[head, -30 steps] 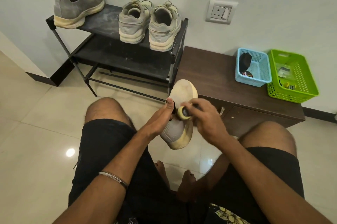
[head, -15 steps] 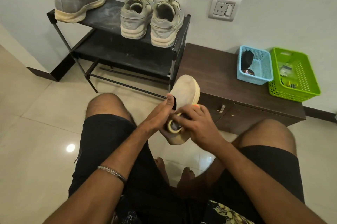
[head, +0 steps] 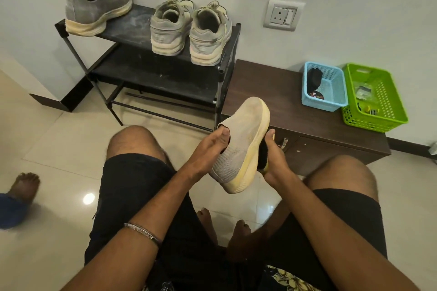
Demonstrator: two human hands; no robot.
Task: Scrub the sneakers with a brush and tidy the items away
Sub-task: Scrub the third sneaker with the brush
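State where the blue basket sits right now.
The blue basket sits at the right of the head view, on the dark wooden cabinet, touching the green basket on its right.

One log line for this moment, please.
left hand: holds sneaker | right hand: brush on sole side | rack: three shoes

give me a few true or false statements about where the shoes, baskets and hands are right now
1. The left hand holds the grey slip-on sneaker at its opening. True.
2. The right hand holds a brush against the sneaker's sole side. True.
3. Three shoes sit on the top shelf of the black shoe rack. True.
4. The blue basket sits on the floor. False: it stands on the brown cabinet.
5. The green basket is left of the blue one. False: it is on its right.
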